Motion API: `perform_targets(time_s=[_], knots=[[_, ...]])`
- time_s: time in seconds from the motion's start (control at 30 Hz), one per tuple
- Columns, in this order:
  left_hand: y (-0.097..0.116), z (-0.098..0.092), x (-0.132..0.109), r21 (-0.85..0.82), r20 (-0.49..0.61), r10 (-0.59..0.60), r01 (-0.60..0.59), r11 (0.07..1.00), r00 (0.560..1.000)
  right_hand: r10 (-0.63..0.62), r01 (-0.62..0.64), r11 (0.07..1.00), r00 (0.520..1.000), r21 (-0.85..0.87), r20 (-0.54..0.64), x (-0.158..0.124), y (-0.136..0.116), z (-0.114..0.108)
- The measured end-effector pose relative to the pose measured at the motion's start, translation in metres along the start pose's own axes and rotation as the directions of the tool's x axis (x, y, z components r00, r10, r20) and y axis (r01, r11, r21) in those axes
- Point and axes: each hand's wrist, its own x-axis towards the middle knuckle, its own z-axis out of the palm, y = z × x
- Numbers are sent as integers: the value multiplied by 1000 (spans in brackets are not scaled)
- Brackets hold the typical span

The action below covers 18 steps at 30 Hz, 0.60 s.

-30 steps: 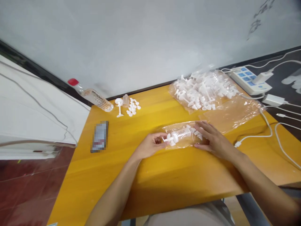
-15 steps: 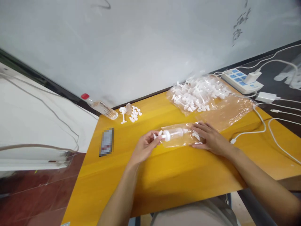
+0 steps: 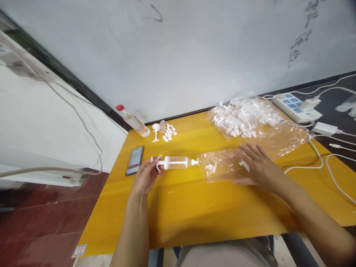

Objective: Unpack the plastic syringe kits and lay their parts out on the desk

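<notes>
My left hand [image 3: 148, 173] grips a clear plastic syringe [image 3: 178, 162] by the white handle at its plunger end. The syringe lies sideways, its white nozzle pointing right at the mouth of a small clear plastic bag [image 3: 219, 167]. Over the right end of that bag rests my right hand [image 3: 257, 167], fingers spread out. White plastic parts [image 3: 244, 165] show in the bag beside my right fingers, and one more small white piece lies near the bag's left end.
Behind lies a large clear bag [image 3: 244, 116] full of white plastic parts. Small white caps [image 3: 169, 132], a white plunger [image 3: 156, 132], a water bottle [image 3: 136, 124] and a phone [image 3: 135, 161] are at the left. A power strip [image 3: 297, 107] with white cables stands at the right.
My left hand has moved left and drawn the syringe out of the small bag. My right hand stays on the bag's right end. The view has shifted a little.
</notes>
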Motion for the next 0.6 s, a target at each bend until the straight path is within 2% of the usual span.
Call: perform_targets(time_s=[0.07,0.13,0.17,0.23,0.3,0.37,0.43,0.6], knots=[[1,-1,6,-44,5,7,-7,999,1000,3,0,993,1000,121,-26,21,-24,-8],[2,4,13,-77,30,8,-6,997,1000,111,-92,948,993,305,-47,47,-48,-14],[2,10,16,-92,46,8,-4,996,999,207,-176,898,978,403,-35,61,-59,-15],[0,23,22,-119,79,13,-3,993,997,399,-356,733,915,579,58,86,-76,-12],[-4,37,26,-143,110,21,-5,990,994,484,-470,576,855,669,184,106,-87,-5],[-10,48,29,-163,134,27,-5,987,991,508,-514,494,825,701,247,122,-91,4],[-17,55,32,-179,146,30,-4,984,989,524,-527,463,811,712,260,133,-90,12],[-28,62,45,-167,146,-36,60,984,989,473,-539,391,813,746,339,150,-75,22]])
